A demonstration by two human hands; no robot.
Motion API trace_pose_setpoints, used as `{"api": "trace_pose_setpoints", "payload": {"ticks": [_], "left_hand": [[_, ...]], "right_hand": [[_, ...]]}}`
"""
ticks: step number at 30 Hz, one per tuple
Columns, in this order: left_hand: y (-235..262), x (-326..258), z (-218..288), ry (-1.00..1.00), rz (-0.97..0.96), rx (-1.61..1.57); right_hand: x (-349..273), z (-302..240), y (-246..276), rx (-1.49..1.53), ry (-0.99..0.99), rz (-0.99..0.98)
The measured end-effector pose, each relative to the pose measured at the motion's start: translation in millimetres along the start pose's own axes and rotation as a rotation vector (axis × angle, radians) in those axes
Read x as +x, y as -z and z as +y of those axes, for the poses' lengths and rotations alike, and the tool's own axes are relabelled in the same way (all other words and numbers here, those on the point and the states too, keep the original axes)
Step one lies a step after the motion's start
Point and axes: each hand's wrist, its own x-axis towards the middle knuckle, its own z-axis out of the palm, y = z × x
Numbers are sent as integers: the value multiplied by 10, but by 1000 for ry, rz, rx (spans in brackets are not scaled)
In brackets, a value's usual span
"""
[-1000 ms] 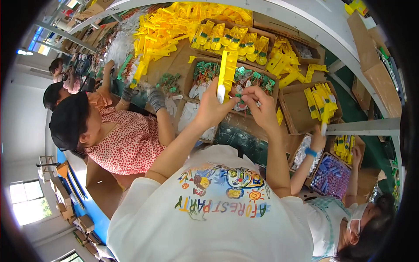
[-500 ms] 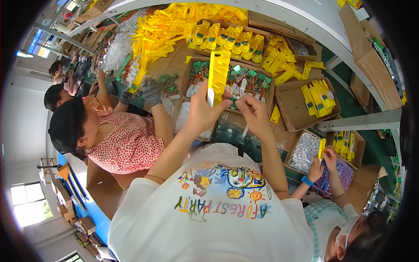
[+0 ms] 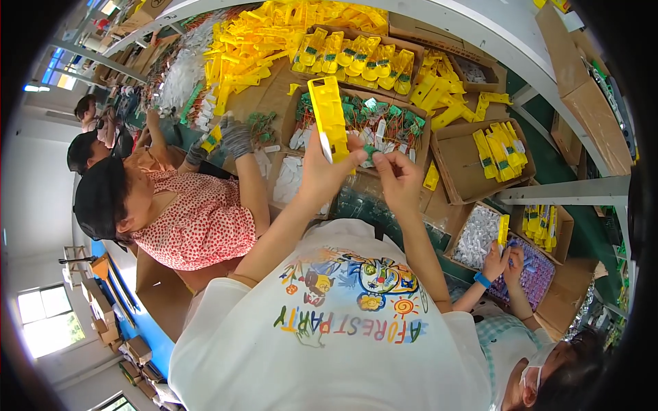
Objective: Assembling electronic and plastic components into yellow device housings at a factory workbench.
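Observation:
My left hand (image 3: 319, 171) is closed around a long yellow plastic housing (image 3: 327, 109), held up with its ribbed hollow side showing and its top leaning left. Between the fingertips of my right hand (image 3: 400, 179) is a small green circuit board (image 3: 370, 153), close to the housing's lower end. The left fingertips also come up to the board; whether they touch it I cannot tell. Just beyond both hands, a cardboard box holds many wired green boards (image 3: 409, 122) and white parts.
Yellow housings (image 3: 253, 51) are heaped at the back. A box of fitted housings (image 3: 356, 58) stands behind; another open carton (image 3: 456, 195) is at right. One co-worker (image 3: 195, 219) sits left; another's hands (image 3: 495, 264) hold a yellow housing at right. A metal shelf frame (image 3: 569, 188) borders the right.
The housing has tilted to the left in my left hand. The green board now shows more plainly between both hands. Left of me, the co-worker's gloved hands have shifted with their yellow piece.

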Motion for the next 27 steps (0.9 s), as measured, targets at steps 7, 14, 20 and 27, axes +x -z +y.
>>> {"api": "trace_pose_setpoints", "payload": {"ticks": [7,14,20,27], "left_hand": [[67,-24,-178,426,-254,-832],[22,-81,-150,342,-370,-861],[44,-102,-194,364,-380,-923],[41,-90,-115,351,-414,-875]], "right_hand": [[-84,-358,-20,-16,-74,-104],[-113,-422,-157,-312,245,-41],[-134,-453,-132,-381,294,-80],[-164,-467,-164,-336,305,-45]]}}
